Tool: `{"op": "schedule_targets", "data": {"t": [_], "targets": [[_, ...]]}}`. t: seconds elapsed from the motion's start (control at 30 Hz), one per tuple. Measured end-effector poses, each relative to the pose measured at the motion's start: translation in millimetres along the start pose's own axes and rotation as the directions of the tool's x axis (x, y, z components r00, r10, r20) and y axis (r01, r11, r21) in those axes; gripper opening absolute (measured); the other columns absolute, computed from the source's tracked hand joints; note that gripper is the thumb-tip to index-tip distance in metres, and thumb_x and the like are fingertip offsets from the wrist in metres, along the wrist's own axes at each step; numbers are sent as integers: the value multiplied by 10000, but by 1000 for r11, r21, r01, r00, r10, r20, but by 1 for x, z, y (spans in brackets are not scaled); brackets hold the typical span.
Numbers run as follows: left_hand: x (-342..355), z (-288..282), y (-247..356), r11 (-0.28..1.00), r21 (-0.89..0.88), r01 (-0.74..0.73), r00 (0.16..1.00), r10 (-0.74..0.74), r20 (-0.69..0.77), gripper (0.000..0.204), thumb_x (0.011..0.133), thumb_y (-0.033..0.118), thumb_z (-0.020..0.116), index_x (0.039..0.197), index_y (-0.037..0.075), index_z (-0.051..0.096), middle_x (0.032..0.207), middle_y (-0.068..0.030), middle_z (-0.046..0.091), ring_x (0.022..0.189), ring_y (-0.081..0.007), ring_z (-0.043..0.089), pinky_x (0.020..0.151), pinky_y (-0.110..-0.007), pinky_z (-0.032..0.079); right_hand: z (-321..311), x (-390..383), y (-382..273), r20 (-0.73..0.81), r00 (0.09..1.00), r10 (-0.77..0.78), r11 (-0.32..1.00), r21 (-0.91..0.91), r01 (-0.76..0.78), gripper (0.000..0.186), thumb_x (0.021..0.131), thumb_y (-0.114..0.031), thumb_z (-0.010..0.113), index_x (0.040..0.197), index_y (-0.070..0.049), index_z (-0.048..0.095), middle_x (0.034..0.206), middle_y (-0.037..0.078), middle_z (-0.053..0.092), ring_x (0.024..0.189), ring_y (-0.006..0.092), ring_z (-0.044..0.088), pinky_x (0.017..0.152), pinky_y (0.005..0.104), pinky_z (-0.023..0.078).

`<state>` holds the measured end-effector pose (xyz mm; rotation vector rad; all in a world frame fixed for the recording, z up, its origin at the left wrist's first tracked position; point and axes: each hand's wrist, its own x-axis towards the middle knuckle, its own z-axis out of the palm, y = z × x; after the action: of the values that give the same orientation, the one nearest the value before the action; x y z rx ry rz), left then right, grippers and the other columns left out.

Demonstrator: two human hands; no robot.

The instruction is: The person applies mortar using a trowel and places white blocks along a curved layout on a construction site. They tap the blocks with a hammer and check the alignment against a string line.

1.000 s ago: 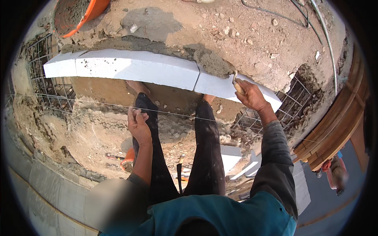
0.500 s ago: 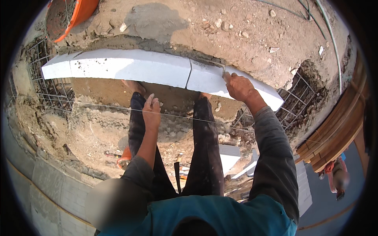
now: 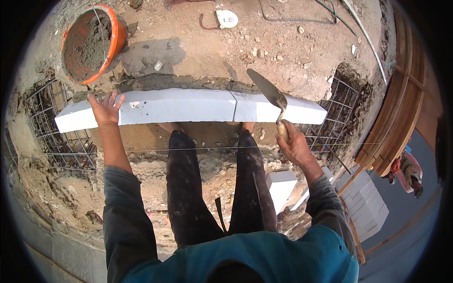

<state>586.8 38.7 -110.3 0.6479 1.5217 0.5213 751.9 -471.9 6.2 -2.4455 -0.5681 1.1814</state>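
A row of long white blocks [image 3: 188,104] lies across in front of me, with a narrow joint right of the middle. My left hand [image 3: 106,107] rests on the row near its left end, fingers spread over the top. In my right hand [image 3: 296,145] is a trowel [image 3: 267,89], gripped by its wooden handle. Its pointed blade slants up and left over the right-hand block. Grey mortar runs along the far side of the row. An orange bucket [image 3: 116,40] with wet mortar inside stands beyond my left hand.
A taut string [image 3: 203,148] crosses between me and the blocks. Steel rebar cages [image 3: 332,111] fill pits at both ends. A tape measure [image 3: 227,19] lies on the far soil. Timber boards [image 3: 401,101], stacked white blocks [image 3: 363,203] and another person [image 3: 406,172] are at right.
My left hand has moved forward and left onto the blocks. My right hand has drawn back, lifting the trowel into full view. The view has shifted, showing more of the bucket and the tape measure.
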Motion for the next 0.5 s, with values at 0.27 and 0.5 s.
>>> {"op": "schedule_targets", "data": {"t": [0.27, 0.5], "targets": [[118, 60, 26, 971, -218, 102, 977, -56, 207, 354, 966, 146, 441, 1210, -87, 334, 1298, -316, 421, 1201, -488, 504, 949, -641, 517, 67, -59, -81, -142, 960, 240, 908, 383, -170, 458, 886, -156, 668, 1273, 19, 497, 894, 177, 665, 793, 229, 668, 721, 348, 531], [-20, 14, 66, 971, 152, -187, 967, 154, 204, 133, 831, -59, 480, 960, -66, 514, 928, -184, 607, 732, -328, 673, 656, -489, 645, 46, -109, -107, -266, 946, 184, 953, 283, -106, 491, 889, -165, 670, 1298, 29, 478, 1047, 248, 651, 860, 345, 694, 739, 368, 545]]}}
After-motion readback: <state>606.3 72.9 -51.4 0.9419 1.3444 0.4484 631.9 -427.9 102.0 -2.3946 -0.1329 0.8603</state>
